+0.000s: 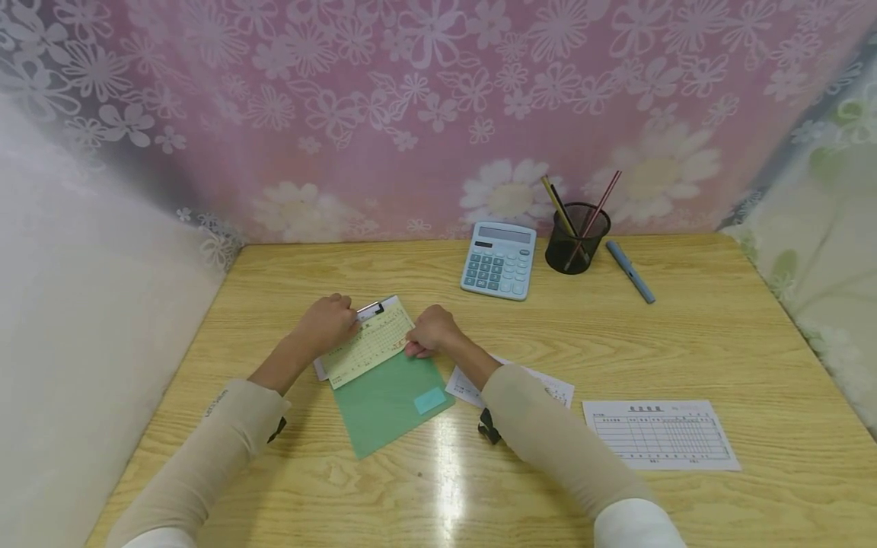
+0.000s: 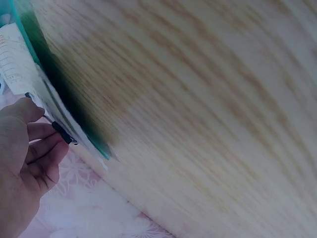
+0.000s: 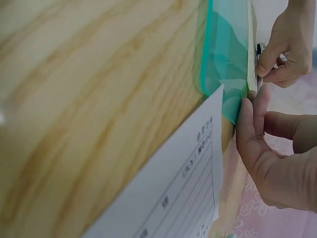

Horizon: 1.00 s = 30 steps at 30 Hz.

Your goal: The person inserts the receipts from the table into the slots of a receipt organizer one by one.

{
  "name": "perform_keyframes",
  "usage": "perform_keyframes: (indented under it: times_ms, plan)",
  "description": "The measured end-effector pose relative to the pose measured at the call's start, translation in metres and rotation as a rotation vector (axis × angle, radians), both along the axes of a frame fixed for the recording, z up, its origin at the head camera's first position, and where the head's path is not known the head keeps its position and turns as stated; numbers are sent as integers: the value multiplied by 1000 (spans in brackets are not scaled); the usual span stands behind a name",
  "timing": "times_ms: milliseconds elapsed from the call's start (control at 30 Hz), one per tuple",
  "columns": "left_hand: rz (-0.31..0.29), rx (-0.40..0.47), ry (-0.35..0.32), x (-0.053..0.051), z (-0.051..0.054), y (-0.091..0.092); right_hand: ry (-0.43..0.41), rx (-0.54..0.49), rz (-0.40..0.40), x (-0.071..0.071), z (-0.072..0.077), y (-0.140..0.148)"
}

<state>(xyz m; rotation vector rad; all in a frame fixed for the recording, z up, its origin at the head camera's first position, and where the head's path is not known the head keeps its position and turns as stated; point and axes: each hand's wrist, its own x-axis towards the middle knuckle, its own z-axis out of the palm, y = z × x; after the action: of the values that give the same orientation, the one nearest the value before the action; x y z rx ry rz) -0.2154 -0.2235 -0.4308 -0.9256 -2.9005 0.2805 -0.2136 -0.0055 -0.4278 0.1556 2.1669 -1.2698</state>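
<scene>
A green clip folder lies tilted on the table, a pale blue label on it. A yellow printed slip covers its upper part, with white paper showing beneath. At the folder's top edge, my left hand pinches the black-and-silver metal clip between thumb and fingers. My right hand grips the yellow slip at its right edge, and its fingertips come close to the left hand in the right wrist view. A white printed form lies beside the folder, partly hidden under my right forearm.
Another white form lies at the right. Toward the back stand a light blue calculator and a black mesh pen holder with pencils. A blue-grey pen lies beside the holder. A floral curtain borders the table's far edge.
</scene>
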Motion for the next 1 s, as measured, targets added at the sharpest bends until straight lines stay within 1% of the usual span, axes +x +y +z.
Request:
perform_keyframes:
  times_ms: [167,400,567,800,1000]
  plan:
    - [-10,8,26,1,-2,0,7,13,1,1,2,-1]
    - [-31,7,38,2,-4,-1,29,26,-4,0,3,-2]
    - [-44,23,54,2,-4,-2,34,14,-9,-1,1,-3]
    - [-37,34,75,3,-6,-4,18,-4,-9,-3,3,-3]
    - [-37,43,101,3,-8,-4,9,-39,-41,-2,3,-3]
